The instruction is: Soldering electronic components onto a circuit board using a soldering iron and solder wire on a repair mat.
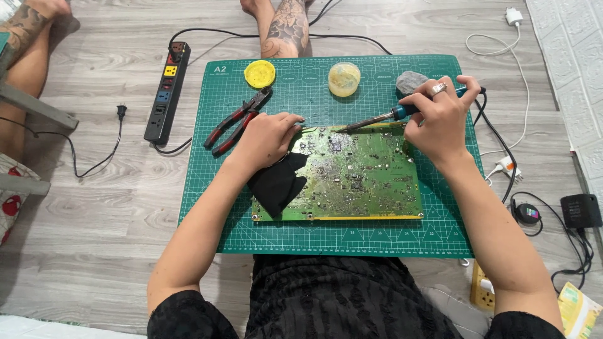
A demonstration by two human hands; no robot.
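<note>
A green circuit board (352, 182) lies on a green cutting mat (213, 188) on the floor. My right hand (440, 119) grips a soldering iron (377, 119) with a blue handle, its tip touching the board's far edge near the middle. My left hand (264, 138) rests on the board's far left corner, fingers pinched on a thin piece of wire or solder that is too small to make out. A black cloth (276, 185) lies under that hand, over the board's left end.
Red-handled pliers (235, 122), a yellow lid (259, 73), a round open jar (344, 78) and a grey sponge (409, 81) sit at the mat's far side. A black power strip (166, 91) lies left. Cables and adapters (581, 210) lie right. Another person's tattooed legs (286, 28) are beyond the mat.
</note>
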